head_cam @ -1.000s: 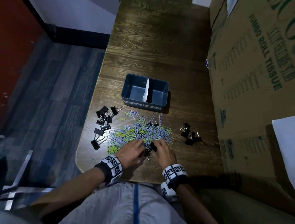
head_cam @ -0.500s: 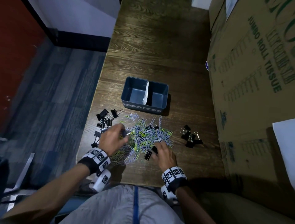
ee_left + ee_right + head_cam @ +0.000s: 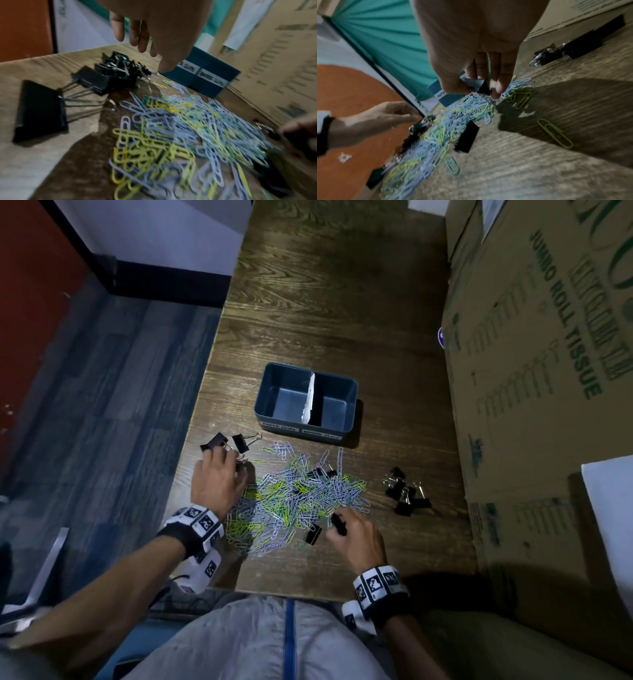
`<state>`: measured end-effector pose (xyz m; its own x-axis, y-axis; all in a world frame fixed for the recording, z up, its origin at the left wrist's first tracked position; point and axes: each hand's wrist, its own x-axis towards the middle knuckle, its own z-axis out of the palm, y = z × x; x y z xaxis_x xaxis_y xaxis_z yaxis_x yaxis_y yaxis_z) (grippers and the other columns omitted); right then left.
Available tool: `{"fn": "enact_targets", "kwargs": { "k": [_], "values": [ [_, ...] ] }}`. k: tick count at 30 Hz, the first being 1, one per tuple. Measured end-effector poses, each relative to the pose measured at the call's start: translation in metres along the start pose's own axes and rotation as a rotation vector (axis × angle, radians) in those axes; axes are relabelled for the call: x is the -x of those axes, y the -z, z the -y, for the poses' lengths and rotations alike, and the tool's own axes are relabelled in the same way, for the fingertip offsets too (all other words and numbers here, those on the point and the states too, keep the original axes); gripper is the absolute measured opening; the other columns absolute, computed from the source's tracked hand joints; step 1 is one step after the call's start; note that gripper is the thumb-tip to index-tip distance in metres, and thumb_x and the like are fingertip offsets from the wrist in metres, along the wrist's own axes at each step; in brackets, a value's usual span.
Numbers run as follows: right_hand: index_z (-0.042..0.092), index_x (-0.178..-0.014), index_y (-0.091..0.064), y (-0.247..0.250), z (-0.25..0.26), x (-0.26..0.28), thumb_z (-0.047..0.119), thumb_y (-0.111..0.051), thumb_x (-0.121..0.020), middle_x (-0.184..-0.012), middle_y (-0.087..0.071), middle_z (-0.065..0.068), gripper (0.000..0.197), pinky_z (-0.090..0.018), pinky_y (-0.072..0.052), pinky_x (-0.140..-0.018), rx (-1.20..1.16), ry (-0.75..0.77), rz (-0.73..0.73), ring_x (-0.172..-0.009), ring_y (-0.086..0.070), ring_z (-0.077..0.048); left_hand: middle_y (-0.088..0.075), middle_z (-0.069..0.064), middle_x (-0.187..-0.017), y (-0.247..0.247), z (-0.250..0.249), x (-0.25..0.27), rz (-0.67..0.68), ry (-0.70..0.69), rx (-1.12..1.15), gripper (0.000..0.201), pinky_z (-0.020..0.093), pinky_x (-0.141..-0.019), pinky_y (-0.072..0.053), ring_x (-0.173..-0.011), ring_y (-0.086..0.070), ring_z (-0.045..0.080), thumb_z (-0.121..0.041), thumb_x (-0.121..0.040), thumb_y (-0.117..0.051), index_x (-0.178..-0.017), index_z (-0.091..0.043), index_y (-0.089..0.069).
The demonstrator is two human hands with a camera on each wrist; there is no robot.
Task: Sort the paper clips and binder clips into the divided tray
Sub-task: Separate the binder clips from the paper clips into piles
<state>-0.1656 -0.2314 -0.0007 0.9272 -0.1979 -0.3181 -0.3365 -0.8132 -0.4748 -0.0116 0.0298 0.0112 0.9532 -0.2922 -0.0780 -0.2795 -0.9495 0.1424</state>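
Picking binder clips out of the mixed heap is the step in hand, judging by the right hand (image 3: 356,537), whose fingers (image 3: 502,75) are pinched on a black binder clip (image 3: 483,86) at the near edge of the paper clip pile (image 3: 298,501). The left hand (image 3: 215,481) hovers over the left cluster of binder clips (image 3: 109,75) with its fingers (image 3: 135,33) relaxed and apart, holding nothing.

To do this well, each binder clip should probably be lifted clear by its body so that no paper clips hook on its wire handles, then carried to the compartment labelled for binder clips. The divided tray (image 3: 270,385) stands on the bench (image 3: 342,302) just beyond the pile, both compartments seemingly bare. Another loose binder clip (image 3: 312,535) lies beside the right hand, and a further cluster (image 3: 406,491) sits to the right, apart from the pile.

Several binder clips lie half buried in the pile, so their count is unclear. The tray labels are too blurred to read with confidence. The left hand covers part of its cluster in the head view.
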Motion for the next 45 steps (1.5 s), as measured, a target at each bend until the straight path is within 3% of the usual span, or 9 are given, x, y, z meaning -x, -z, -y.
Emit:
{"fn": "enact_targets", "kwargs": {
  "k": [6,9,12,19,24,30,34,37,45],
  "values": [
    [0.030,-0.113,-0.070,0.020,-0.009,-0.010,0.025,-0.068,-0.081,-0.104,-0.072,0.003,0.033,-0.038,-0.058,-0.077,-0.246,-0.085,-0.186,-0.083,-0.068,-0.017,-0.052,0.010,-0.128,-0.018,-0.056,0.006,0.167,-0.408,0.041,0.053,0.043,-0.096,-0.043,-0.114,-0.046,0.025,-0.030,-0.081,-0.071,-0.127,-0.014,-0.051],
    [0.015,-0.110,-0.074,0.037,-0.013,-0.025,0.004,-0.073,-0.081,-0.104,-0.072,-0.006,0.031,-0.040,-0.058,-0.083,-0.344,-0.117,-0.201,-0.088,-0.067,-0.018,-0.019,0.011,-0.156,-0.025,-0.083,-0.003,0.366,-0.467,0.002,0.080,0.048,-0.113,-0.024,-0.140,-0.023,0.028,-0.038,-0.085,-0.064,-0.149,-0.018,-0.020],
    [0.014,-0.110,-0.073,0.050,-0.028,-0.039,0.004,-0.075,-0.082,-0.101,-0.073,-0.007,0.030,-0.042,-0.059,-0.082,-0.324,-0.143,-0.276,-0.088,-0.068,-0.021,0.006,0.006,-0.160,-0.030,-0.097,-0.012,0.473,-0.495,-0.032,0.099,0.051,-0.115,-0.010,-0.145,-0.003,0.027,-0.045,-0.082,-0.065,-0.151,-0.028,0.004],
    [0.014,-0.118,-0.070,0.085,-0.088,-0.076,0.004,-0.069,-0.086,-0.112,-0.068,-0.018,0.034,-0.043,-0.052,-0.092,-0.205,-0.396,-0.371,-0.104,-0.064,-0.035,-0.012,0.011,-0.159,-0.035,-0.091,0.010,0.430,-0.669,-0.090,0.076,0.050,-0.113,-0.025,-0.143,-0.019,0.031,-0.043,-0.092,-0.053,-0.151,-0.015,-0.014],
    [0.014,-0.123,-0.067,0.088,-0.096,-0.084,-0.001,-0.068,-0.085,-0.117,-0.062,-0.018,0.041,-0.037,-0.047,-0.092,-0.158,-0.421,-0.306,-0.110,-0.059,-0.036,-0.009,0.010,-0.159,-0.036,-0.087,0.031,0.458,-0.620,-0.057,0.067,0.048,-0.116,-0.018,-0.145,-0.014,0.029,-0.038,-0.098,-0.045,-0.152,-0.015,-0.013],
    [0.009,-0.114,-0.069,0.074,-0.065,-0.076,0.000,-0.072,-0.078,-0.114,-0.057,-0.017,0.037,-0.049,-0.048,-0.090,0.087,-0.188,-0.348,-0.107,-0.050,-0.037,-0.035,0.008,-0.147,-0.033,-0.077,0.039,0.441,-0.661,-0.013,0.056,0.044,-0.111,-0.033,-0.133,-0.037,0.024,-0.032,-0.097,-0.047,-0.147,-0.015,-0.029],
    [0.017,-0.127,-0.063,0.051,-0.029,-0.075,0.008,-0.064,-0.091,-0.127,-0.058,-0.004,0.037,-0.039,-0.042,-0.106,0.065,-0.018,-0.089,-0.122,-0.050,-0.025,-0.059,0.007,-0.117,-0.029,-0.067,0.029,0.349,-0.582,0.104,0.037,0.037,-0.084,-0.055,-0.097,-0.060,0.021,-0.019,-0.088,-0.060,-0.125,-0.013,-0.055],
    [0.020,-0.134,-0.058,0.033,-0.005,-0.078,0.007,-0.058,-0.095,-0.131,-0.055,-0.001,0.040,-0.038,-0.041,-0.107,0.098,0.048,0.064,-0.123,-0.048,-0.021,-0.062,0.007,-0.098,-0.023,-0.069,0.019,0.305,-0.458,0.144,0.038,0.032,-0.065,-0.056,-0.075,-0.059,0.020,-0.003,-0.080,-0.066,-0.117,-0.009,-0.060],
    [0.014,-0.142,-0.048,0.009,0.018,-0.087,-0.004,-0.059,-0.089,-0.135,-0.049,-0.007,0.057,-0.039,-0.047,-0.099,0.231,0.152,0.096,-0.122,-0.047,-0.027,-0.048,0.006,-0.120,-0.023,-0.094,-0.001,0.451,-0.356,0.035,0.055,0.036,-0.070,-0.058,-0.093,-0.060,0.025,-0.022,-0.082,-0.070,-0.132,-0.021,-0.048]
  ]
}}
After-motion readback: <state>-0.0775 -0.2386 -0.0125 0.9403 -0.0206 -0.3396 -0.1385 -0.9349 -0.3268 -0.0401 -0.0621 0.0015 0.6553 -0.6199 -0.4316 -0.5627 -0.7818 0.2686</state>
